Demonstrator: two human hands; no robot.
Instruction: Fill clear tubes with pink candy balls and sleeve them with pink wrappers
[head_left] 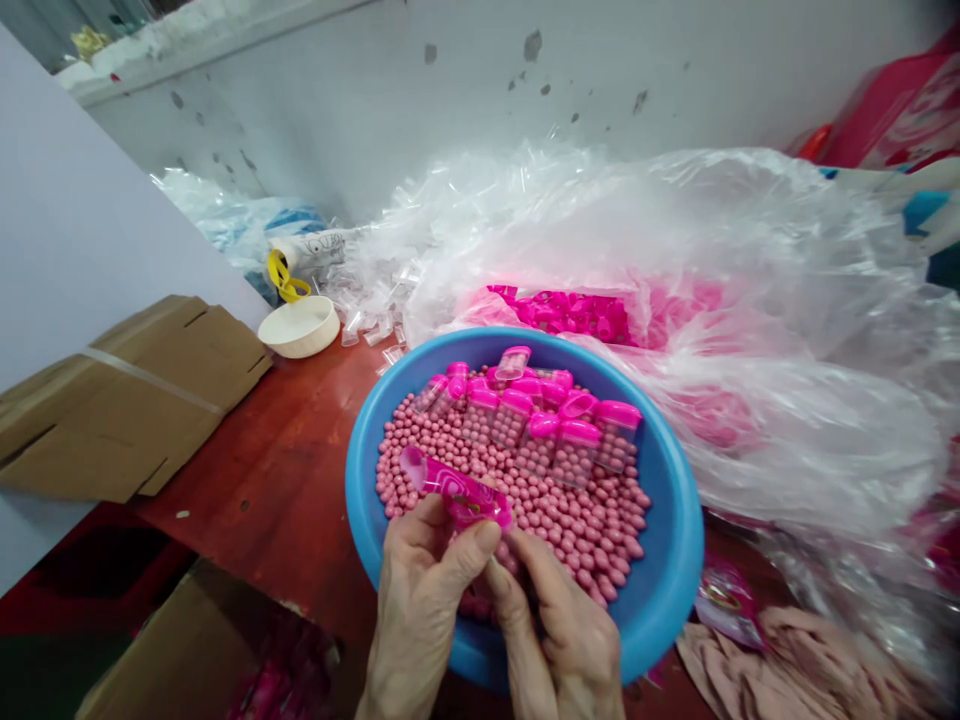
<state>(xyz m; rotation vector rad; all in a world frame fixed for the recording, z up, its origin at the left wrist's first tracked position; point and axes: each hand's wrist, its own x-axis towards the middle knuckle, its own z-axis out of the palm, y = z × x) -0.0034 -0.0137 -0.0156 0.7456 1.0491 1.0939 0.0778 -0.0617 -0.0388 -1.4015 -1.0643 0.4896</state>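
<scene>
A blue plastic basin (675, 540) sits on the red table, filled with small pink candy beads (585, 510). Several clear little bottles with pink caps (555, 425) lie in a row on the beads at the far side. My left hand (420, 610) pinches a pink capped bottle (454, 490) over the basin's near edge, thumb pressed on it. My right hand (562, 630) is closed beside it, fingertips touching the same bottle's lower end.
A large clear plastic bag (750, 300) holding pink caps (570, 312) lies behind the basin. A white bowl (300, 328) and a yellow-handled tool stand at the back left. Cardboard boxes (127, 400) flank the left and front-left. A beige cloth (787, 660) lies right.
</scene>
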